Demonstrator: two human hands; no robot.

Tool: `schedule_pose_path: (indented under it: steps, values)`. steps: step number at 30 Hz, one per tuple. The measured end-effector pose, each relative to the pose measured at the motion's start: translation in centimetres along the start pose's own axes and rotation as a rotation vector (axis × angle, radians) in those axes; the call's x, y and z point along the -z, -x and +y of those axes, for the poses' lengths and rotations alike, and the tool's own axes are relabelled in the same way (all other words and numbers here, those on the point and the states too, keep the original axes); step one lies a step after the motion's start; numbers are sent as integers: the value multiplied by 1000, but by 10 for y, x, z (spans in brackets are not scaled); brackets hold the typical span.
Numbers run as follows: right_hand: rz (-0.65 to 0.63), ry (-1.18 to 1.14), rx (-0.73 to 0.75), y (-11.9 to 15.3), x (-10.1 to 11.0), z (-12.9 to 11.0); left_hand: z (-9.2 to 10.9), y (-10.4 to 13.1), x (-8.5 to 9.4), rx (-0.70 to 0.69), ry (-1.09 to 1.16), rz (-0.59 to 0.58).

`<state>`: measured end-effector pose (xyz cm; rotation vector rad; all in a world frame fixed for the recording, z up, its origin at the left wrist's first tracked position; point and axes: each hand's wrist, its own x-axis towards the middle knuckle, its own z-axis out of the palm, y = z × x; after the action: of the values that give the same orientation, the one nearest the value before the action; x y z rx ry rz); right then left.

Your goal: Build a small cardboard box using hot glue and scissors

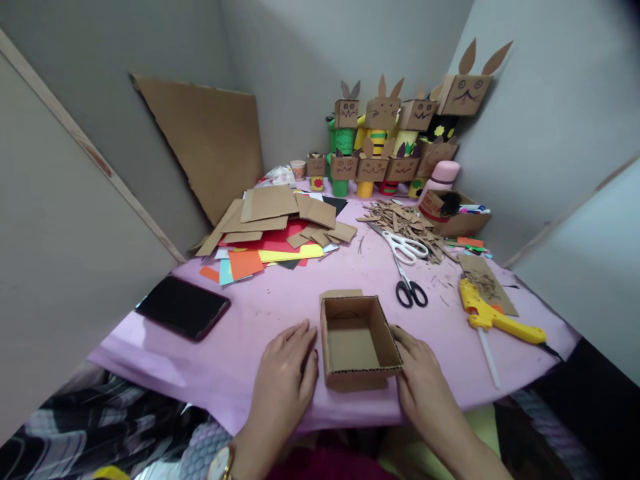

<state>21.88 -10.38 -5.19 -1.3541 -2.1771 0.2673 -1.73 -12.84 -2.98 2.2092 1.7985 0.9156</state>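
An open-topped cardboard box (353, 381) sits at the front of the table, with a cardboard flap (343, 293) showing behind its far wall. My left hand (287, 363) rests on the cloth just left of the box, fingers stretched out and slightly bent, holding nothing. Against the box's right wall lies my right hand (423, 370), its fingers extended along the side; the fingertips are partly hidden. Beyond the box are black-handled scissors (411, 293) and white-handled scissors (406, 248).
A phone (183, 307) lies at left, a yellow glue gun (493, 317) at right. Behind are stacked cardboard pieces (270, 203), coloured paper (247, 264), cardboard scraps (405, 223) and a supply box (467, 223). Several cardboard animal figures (383, 113) stand at the back beside a pink bottle (444, 173).
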Motion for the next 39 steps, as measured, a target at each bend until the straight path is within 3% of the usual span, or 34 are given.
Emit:
schedule_pose_path:
  steps: [4, 6, 8, 12, 16, 33, 39]
  values:
    - [-31, -496, -173, -2, 23, 4, -2, 4, 12, 168, 346, -54]
    - [-106, -673, -124, -6, 34, 6, -3, 3, 19, 174, 545, -137]
    - [-214, -759, -49, -13, 40, 8, -2, 0, 22, 130, 594, -231]
    - [-375, -795, -48, -28, 39, 9, 2, -13, 20, 67, 561, -350]
    - [-423, -816, -73, -38, 33, 6, 7, -22, 18, 15, 614, -396]
    - [-364, -746, -92, -39, 27, 7, 3, -25, 15, 3, 612, -361]
    - [-370, -804, -62, -36, 29, 10, 1, -23, 16, 8, 654, -399]
